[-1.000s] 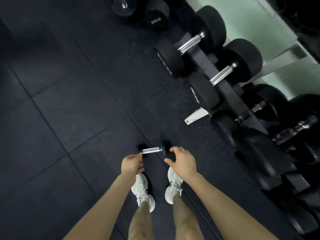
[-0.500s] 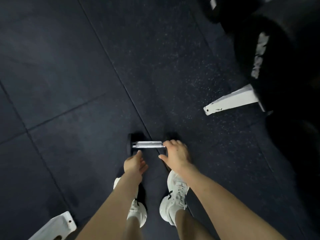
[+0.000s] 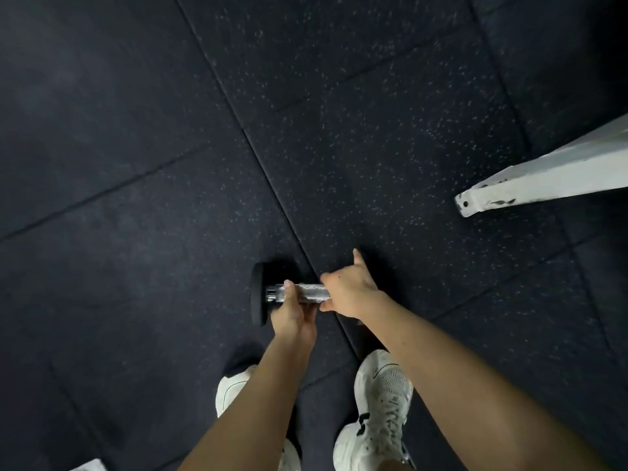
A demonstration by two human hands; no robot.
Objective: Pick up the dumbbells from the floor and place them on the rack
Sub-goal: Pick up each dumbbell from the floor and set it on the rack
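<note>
At the left the dumbbell [image 3: 259, 294] lies low on the dark rubber floor [image 3: 136, 198], one black head showing, the other hidden under our right hand; whether it has left the floor yet we cannot tell. Our left hand [image 3: 292, 312] takes the knurled handle [image 3: 307, 293] just beside that head, fingers [image 3: 307, 314] curled under it and thumb over the top; our right hand [image 3: 351, 290] is closed round the far end, one finger stuck out straight; two hands, we judge, to keep the lift level and share the weight. To the right, well apart, stands the white rack foot [image 3: 530, 180]; the load must go that way. Half a second earlier our left hand was short of the bar, touching nothing; now it has hold; the view has dropped closer, and the rack's black weights have slid out of sight.
</note>
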